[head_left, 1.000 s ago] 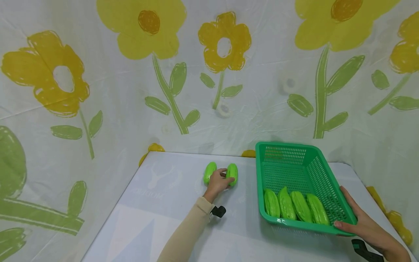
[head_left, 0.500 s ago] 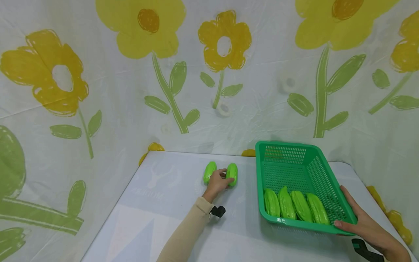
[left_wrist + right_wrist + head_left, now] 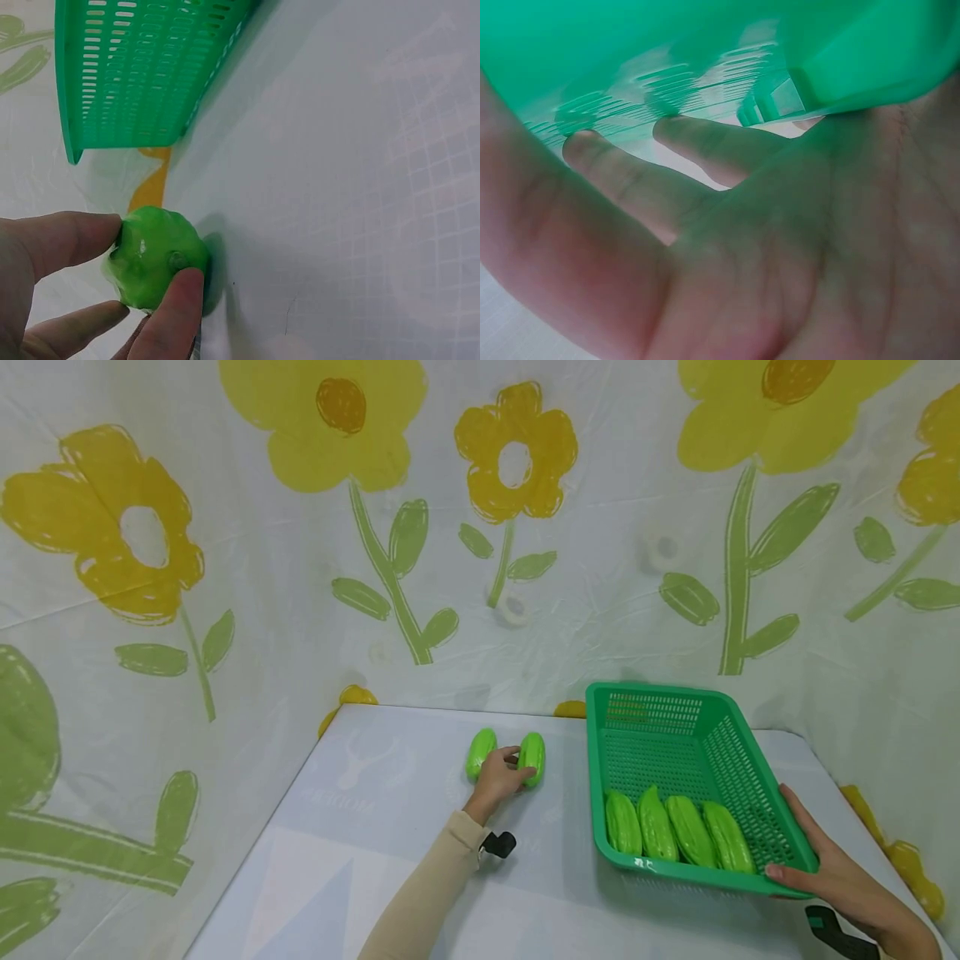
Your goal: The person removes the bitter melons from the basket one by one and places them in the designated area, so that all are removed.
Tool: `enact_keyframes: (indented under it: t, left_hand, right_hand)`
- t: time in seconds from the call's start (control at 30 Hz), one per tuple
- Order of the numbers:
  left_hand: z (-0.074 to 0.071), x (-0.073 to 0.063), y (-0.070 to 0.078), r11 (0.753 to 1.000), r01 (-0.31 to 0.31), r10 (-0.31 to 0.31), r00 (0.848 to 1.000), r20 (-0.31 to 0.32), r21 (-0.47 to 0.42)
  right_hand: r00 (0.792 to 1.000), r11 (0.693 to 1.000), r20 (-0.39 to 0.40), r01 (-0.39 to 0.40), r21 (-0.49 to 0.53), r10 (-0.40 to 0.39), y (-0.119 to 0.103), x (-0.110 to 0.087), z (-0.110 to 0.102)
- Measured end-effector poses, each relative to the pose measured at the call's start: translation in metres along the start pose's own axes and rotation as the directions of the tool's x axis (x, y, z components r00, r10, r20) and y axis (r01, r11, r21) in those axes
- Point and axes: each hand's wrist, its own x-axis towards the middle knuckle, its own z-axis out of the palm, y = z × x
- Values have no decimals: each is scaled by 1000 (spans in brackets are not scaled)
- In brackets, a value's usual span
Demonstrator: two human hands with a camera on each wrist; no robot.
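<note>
In the head view my left hand (image 3: pixel 498 777) pinches a green, ribbed bitter melon (image 3: pixel 533 758) near the table's far edge. The left wrist view shows my thumb and fingertips around the bitter melon (image 3: pixel 150 259), its stem end facing the camera. Just left of that hand lies a second bitter melon (image 3: pixel 481 752), partly covered by it. My right hand (image 3: pixel 840 868) grips the near right corner of a green perforated basket (image 3: pixel 776 793), thumb over the rim and fingers against the outside, as the right wrist view shows. Several bitter melons (image 3: pixel 690 832) lie side by side at the basket's near end.
The white table (image 3: pixel 360 827) carries faint printed patterns. A white curtain (image 3: pixel 600 627) with yellow flowers hangs behind it and along both sides. The basket takes up the table's right part, its left wall between the two hands. Black camera mounts (image 3: pixel 498 844) sit at the wrists.
</note>
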Motion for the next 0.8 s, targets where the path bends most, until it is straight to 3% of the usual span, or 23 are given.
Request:
enact_keyframes:
  t: [0.2, 0.5, 0.8]
  left_hand:
    - [-1, -2, 2, 997, -2, 3, 1000, -16, 73]
    - [-2, -6, 8, 966, -87, 94, 995, -17, 245]
    - [-8, -12, 18, 974, -98, 109, 993, -42, 205]
  right_hand:
    - [1000, 1000, 9, 2, 22, -2, 1, 1, 1]
    - [1000, 1000, 15, -11, 26, 11, 1, 1, -1]
    - [1000, 999, 22, -20, 41, 19, -1, 1, -2]
